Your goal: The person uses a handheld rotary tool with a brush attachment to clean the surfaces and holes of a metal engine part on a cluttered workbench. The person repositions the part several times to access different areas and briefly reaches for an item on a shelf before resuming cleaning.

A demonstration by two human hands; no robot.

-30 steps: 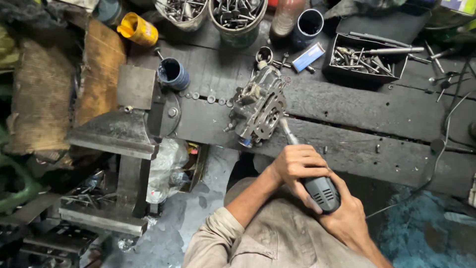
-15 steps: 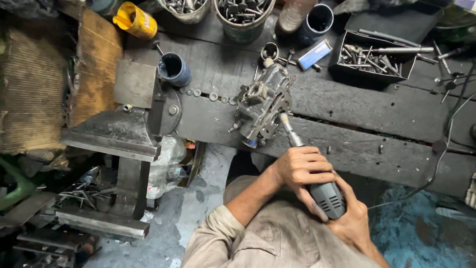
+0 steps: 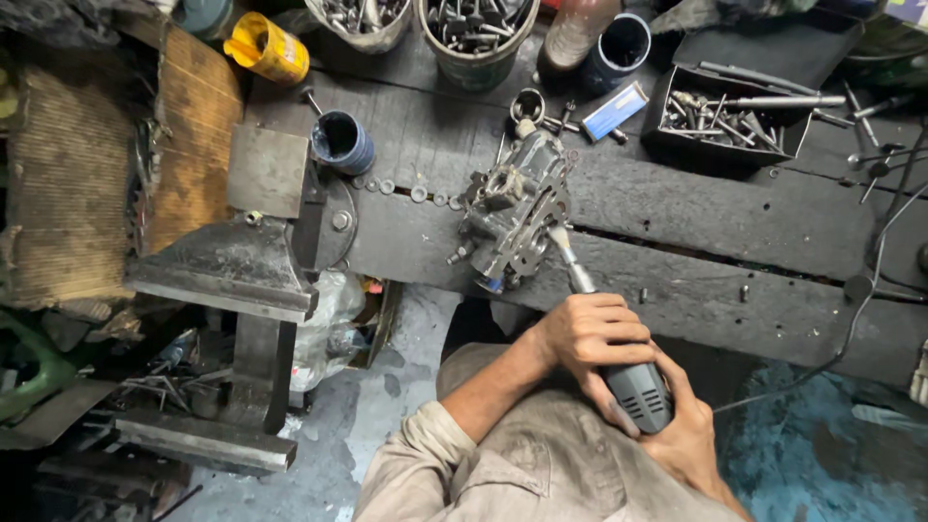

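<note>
While both hands are gripping the rotary tool (image 3: pixel 628 382), left hand (image 3: pixel 590 338) wrapped round its neck, right hand (image 3: pixel 681 440) closed under the body, its bit is touching the carburetor (image 3: pixel 512 217) lying mid-workbench (image 3: pixel 773 227) near the front edge. Grinding step, I'd judge; next needs steady bit pressure.

Right of the grey metal engine part (image 3: pixel 512 217), your dark wooden desk (image 3: pixel 735 232) lies open, with only two small bolts. Behind it, a black tray of bolts (image 3: pixel 730 121), a blue flat box (image 3: pixel 616 109) and two tins block you. Leftward, a blue cup (image 3: pixel 340 142) and grey steel vise (image 3: pixel 246 242) crowd in.
</note>
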